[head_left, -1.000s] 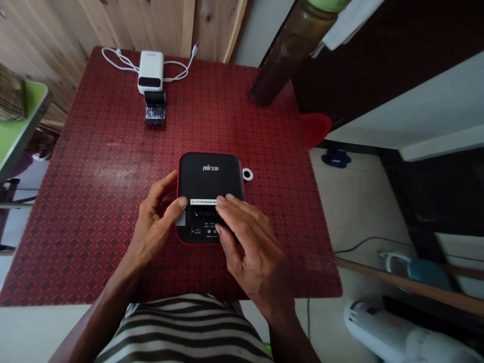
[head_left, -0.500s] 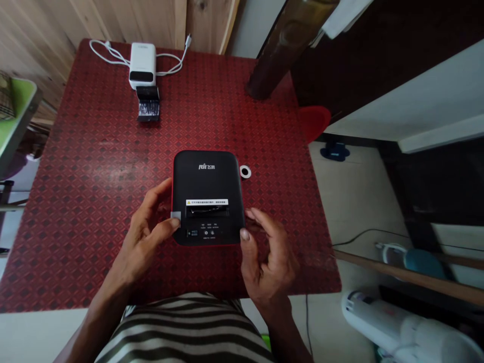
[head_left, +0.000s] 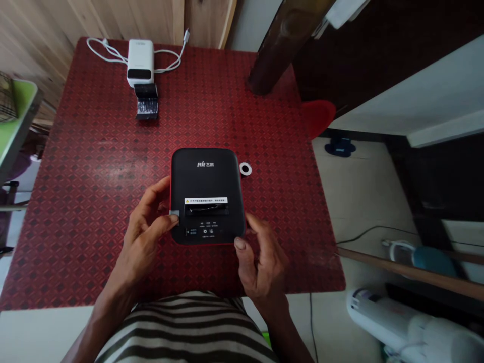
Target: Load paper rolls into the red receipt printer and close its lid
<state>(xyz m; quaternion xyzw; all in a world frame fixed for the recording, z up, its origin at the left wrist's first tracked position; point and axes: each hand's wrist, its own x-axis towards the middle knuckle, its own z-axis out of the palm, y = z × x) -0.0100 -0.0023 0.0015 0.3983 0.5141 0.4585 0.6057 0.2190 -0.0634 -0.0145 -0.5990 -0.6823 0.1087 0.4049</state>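
Fingers (head_left: 156,192) of our left hand (head_left: 139,242) curl against the left side of the black FEIE printer (head_left: 204,179), and the thumb tip rests on the grey latch (head_left: 174,216) at that edge; we hold the printer from this side with thumb and forefinger moderately parted. Our right hand (head_left: 264,259) has the near right corner between its thumb, at the front edge, and its forefinger, along the right side; the other fingers are partly hidden, and we cannot tell how they are placed.

The printer is in the near half of the red patterned table (head_left: 94,161), its logo (head_left: 205,165) toward the far end of the top and small buttons (head_left: 207,231) at the near end. Between them we see a white warning label (head_left: 206,200) and, just below it, a dark paper slot (head_left: 206,209). Just beside the printer's right side lies a small white ring-shaped piece (head_left: 249,172), dark in the middle.

Well apart, toward the far left corner, we see a white power bank (head_left: 140,56) with a white charging cable (head_left: 172,65) looping out either side, and a black strip (head_left: 147,107) with whitish streaks at its near end. A tall brown cylinder (head_left: 270,60) stands at the far right.
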